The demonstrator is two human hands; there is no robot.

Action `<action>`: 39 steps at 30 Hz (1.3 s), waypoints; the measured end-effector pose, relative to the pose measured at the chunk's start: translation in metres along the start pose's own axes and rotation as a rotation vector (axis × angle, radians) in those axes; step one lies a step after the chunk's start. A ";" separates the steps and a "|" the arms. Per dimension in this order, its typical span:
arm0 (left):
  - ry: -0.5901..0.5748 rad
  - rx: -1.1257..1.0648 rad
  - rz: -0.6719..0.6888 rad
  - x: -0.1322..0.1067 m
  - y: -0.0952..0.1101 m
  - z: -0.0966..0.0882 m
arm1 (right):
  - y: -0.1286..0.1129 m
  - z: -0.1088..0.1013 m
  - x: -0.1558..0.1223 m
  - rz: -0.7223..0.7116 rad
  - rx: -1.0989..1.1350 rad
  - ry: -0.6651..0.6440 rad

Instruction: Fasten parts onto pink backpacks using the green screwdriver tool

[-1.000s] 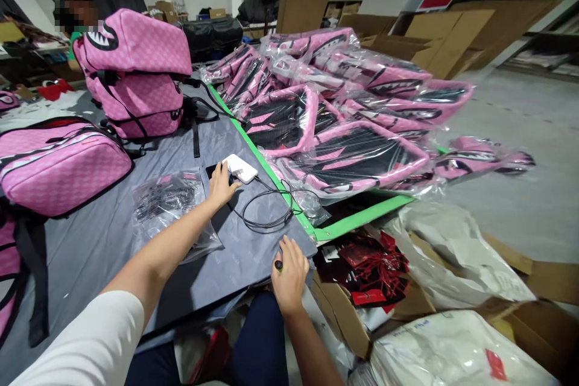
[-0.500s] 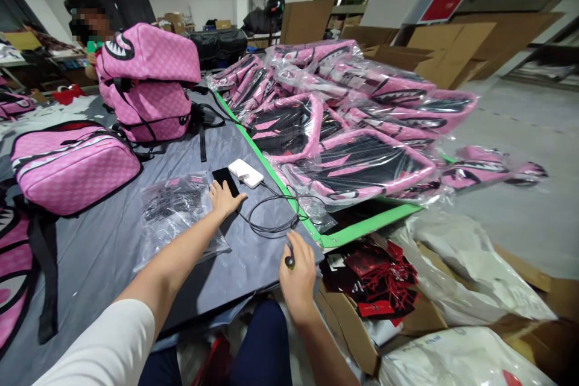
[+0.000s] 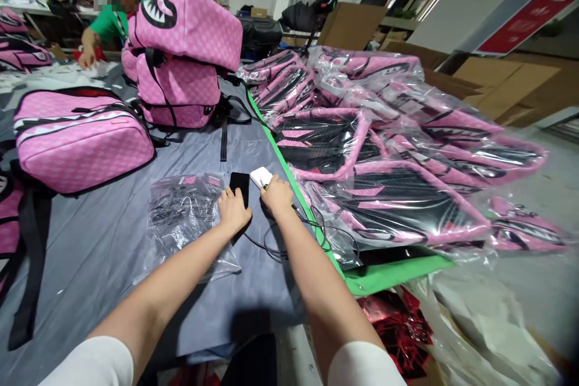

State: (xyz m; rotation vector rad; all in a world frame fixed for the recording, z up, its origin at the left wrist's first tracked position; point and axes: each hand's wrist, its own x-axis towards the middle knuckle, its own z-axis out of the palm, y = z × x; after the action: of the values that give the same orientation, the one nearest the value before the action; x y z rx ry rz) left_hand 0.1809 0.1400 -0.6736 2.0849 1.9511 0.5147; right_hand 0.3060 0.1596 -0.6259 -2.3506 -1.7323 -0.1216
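My left hand [image 3: 234, 210] rests on the near end of a black phone [image 3: 239, 184] lying on the grey table cover [image 3: 104, 241], fingers curled over it. My right hand [image 3: 277, 194] is closed, with a small green-tipped object at its fingertips, and touches a white power bank [image 3: 260, 177] beside the phone. A black cable [image 3: 289, 240] loops on the cover under my right forearm. A clear bag of small dark items [image 3: 185, 217] lies just left of my left hand.
Pink shark-mouth backpacks [image 3: 81, 139] [image 3: 185, 60] stand on the left and at the back. Many bagged pink backpacks [image 3: 384, 151] cover the green sheet [image 3: 389, 271] on the right. A person in a green top [image 3: 106, 18] works at the far left. Red tags [image 3: 398, 325] and plastic bags lie below right.
My right hand has left the table's near edge and reached forward to the power bank. My left hand stays by the phone. The view has shifted left and closer.
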 end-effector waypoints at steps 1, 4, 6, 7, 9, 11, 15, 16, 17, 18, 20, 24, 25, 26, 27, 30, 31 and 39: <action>-0.011 -0.001 -0.006 0.003 0.000 -0.002 | 0.003 0.001 0.004 0.011 -0.003 -0.006; -0.038 -0.020 -0.036 0.010 0.001 -0.005 | 0.015 0.001 0.012 0.094 -0.006 -0.010; -0.047 -0.044 -0.073 0.013 0.004 -0.006 | 0.021 0.003 0.011 0.142 0.002 -0.021; -0.047 -0.055 -0.094 0.013 0.007 -0.005 | 0.022 0.004 0.008 0.149 0.010 -0.026; -0.038 -0.068 -0.121 0.012 0.014 -0.002 | 0.020 0.009 0.000 0.142 0.025 -0.021; -0.023 -0.067 -0.112 0.009 0.023 0.003 | 0.014 0.014 -0.011 0.127 0.036 -0.006; 0.010 -0.049 -0.072 0.006 0.037 0.013 | 0.005 0.021 -0.024 0.117 0.057 0.009; 0.016 -0.044 -0.068 0.007 0.039 0.014 | 0.004 0.021 -0.023 0.122 0.064 0.009; 0.018 -0.040 -0.063 0.008 0.040 0.014 | 0.004 0.020 -0.021 0.130 0.070 0.007; 0.017 -0.035 -0.058 0.011 0.041 0.014 | 0.004 0.020 -0.018 0.140 0.077 0.003; 0.008 -0.030 -0.048 0.016 0.042 0.014 | 0.005 0.018 -0.010 0.159 0.088 -0.007; -0.014 -0.037 -0.022 0.022 0.042 0.014 | 0.008 0.014 0.005 0.167 0.103 -0.028; -0.019 -0.045 -0.011 0.023 0.041 0.014 | 0.009 0.012 0.006 0.164 0.104 -0.033; -0.024 -0.056 0.003 0.023 0.038 0.014 | 0.010 0.011 0.006 0.160 0.104 -0.032; -0.030 -0.071 0.018 0.022 0.035 0.013 | 0.012 0.009 0.004 0.158 0.102 -0.025; -0.039 -0.127 0.074 0.015 0.023 0.008 | 0.014 0.005 -0.009 0.125 0.086 0.020; -0.037 -0.145 0.096 0.011 0.019 0.005 | 0.014 0.004 -0.015 0.093 0.073 0.033; 0.051 -0.378 0.303 -0.075 -0.031 -0.036 | 0.013 0.000 -0.050 0.018 0.014 -0.002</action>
State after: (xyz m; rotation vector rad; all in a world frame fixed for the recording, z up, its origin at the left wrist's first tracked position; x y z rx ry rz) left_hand 0.1339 0.0659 -0.6601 2.1329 1.4234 0.9245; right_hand 0.3031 0.1089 -0.6376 -2.3568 -1.7075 -0.1043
